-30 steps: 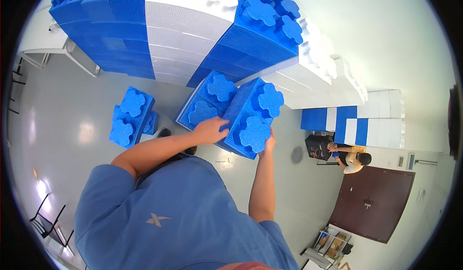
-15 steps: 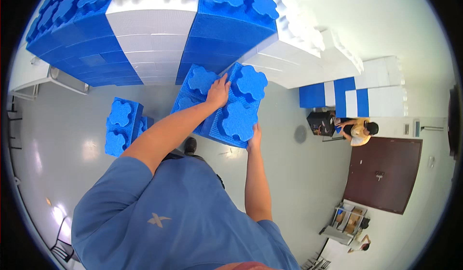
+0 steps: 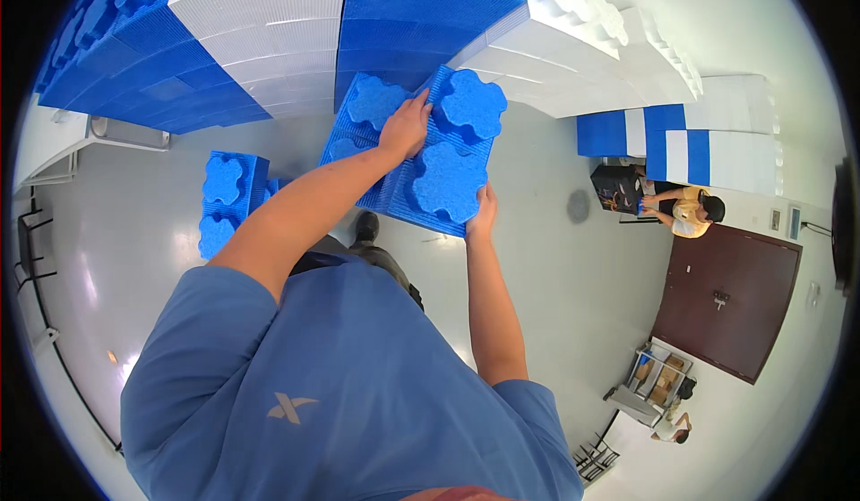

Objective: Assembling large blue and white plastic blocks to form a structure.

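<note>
a big studded blue block [image 3: 451, 179] between two hands, on the near side of the block wall [image 3: 269, 49].
the left hand [image 3: 406, 131] lies fingers together along the block's left side, and the right hand [image 3: 482, 213] grips its near right corner, some fingers hidden underneath. a lower blue block [image 3: 374, 101] sits close on its left, also just this side of the wall; whether the two are joined i can't tell. more blue blocks [image 3: 221, 181] stand near the wall's left part; well to its right is a person [image 3: 694, 207] in yellow beside a black box [image 3: 616, 188].
</note>
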The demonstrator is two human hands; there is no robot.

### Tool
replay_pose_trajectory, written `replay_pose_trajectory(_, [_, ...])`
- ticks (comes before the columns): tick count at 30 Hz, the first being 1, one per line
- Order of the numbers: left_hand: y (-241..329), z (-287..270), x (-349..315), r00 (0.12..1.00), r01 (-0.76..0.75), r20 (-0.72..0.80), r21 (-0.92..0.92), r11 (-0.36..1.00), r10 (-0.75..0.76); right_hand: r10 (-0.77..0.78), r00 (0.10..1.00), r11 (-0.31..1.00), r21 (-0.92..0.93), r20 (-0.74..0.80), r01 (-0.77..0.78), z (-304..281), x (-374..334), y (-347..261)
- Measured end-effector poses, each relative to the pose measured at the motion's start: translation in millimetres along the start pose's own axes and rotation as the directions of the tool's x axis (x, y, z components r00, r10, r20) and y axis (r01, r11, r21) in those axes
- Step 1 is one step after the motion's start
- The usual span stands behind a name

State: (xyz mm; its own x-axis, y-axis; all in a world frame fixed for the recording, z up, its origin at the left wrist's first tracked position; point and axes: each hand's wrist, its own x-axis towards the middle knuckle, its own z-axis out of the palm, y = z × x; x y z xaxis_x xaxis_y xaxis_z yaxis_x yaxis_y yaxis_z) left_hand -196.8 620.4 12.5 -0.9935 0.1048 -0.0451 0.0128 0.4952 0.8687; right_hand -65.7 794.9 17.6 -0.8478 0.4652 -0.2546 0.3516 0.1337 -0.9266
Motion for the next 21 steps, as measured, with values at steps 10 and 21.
replay_pose_trajectory(10, [-9.5,13.9,3.4,0.985,0.17,-0.014,-0.126,0.977,-0.173,0.178,0.983,0.968,0.185,-0.04,-0.168,4.8,-40.8,-12.1])
replay_pose_trajectory(21, [17.2,-7.1,-12.1,0.986,0.154,-0.045,-0.153,0.976,-0.162,-0.181,0.958,0.967,-0.219,-0.224,0.132,13.4,-59.9,7.9])
